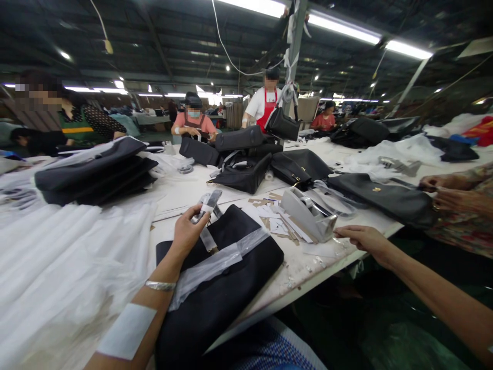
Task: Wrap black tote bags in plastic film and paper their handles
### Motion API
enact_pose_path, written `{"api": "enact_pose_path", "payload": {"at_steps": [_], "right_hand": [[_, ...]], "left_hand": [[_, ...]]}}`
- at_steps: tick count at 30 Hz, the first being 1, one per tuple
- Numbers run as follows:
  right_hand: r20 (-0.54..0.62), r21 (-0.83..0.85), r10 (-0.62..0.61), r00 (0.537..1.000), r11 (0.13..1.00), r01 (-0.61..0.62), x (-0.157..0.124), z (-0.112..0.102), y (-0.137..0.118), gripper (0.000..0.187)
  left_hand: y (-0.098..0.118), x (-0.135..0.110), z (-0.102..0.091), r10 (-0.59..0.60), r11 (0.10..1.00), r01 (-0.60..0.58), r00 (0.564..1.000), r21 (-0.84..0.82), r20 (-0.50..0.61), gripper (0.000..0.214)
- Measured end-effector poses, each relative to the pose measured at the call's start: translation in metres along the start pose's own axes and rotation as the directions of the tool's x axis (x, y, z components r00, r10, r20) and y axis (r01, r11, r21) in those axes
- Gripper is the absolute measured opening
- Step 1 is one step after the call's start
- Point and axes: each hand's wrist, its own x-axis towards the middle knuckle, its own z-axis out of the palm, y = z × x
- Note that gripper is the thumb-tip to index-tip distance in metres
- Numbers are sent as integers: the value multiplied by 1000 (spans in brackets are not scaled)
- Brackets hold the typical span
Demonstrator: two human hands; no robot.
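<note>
A black bag [231, 288] lies in front of me, partly over the table edge, with a translucent wrapping strip [215, 267] across it. Over its upper part, my left hand [188, 228] grips a folded strap [211, 201] wrapped in clear and white film. My right hand [364, 239] is closed in a pinch at the front cutting end of a grey tape dispenser [298, 210]. Clear tape seems to be between those fingertips, though it is barely visible. Paper and card strips [283, 226] lie left of the dispenser.
White sheeting [69, 267] covers the table's left side, near stacked black bag pieces [96, 174]. More black bags [246, 164] lie across the middle. At right, a co-worker's hands [442, 187] hold a strap by a dark bag [381, 195]. Other people work across the table.
</note>
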Motion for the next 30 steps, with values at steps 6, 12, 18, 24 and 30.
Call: {"api": "enact_pose_path", "payload": {"at_steps": [6,12,18,24,30], "right_hand": [[109,-20,-3,994,1000,6,-13,-1,6,34],[207,37,-231,951,973,228,-39,20,-54,39],[401,198,-556,728,829,523,-48,86,-161,35],[472,341,-693,545,714,612,-45,183,-237,33],[502,270,-654,566,740,615,-28,245,-260,36]], "left_hand": [[0,-1,0,2,1000,-2,1000,-24,-5,44],[-2,0,4,44,997,-44,999,-71,10,39],[4,-3,3,44,994,-44,999,-99,-3,31],[4,-4,1,84,993,-86,996,-74,-30,25],[-1,-4,4,116,993,-116,991,-9,-66,27]]}}
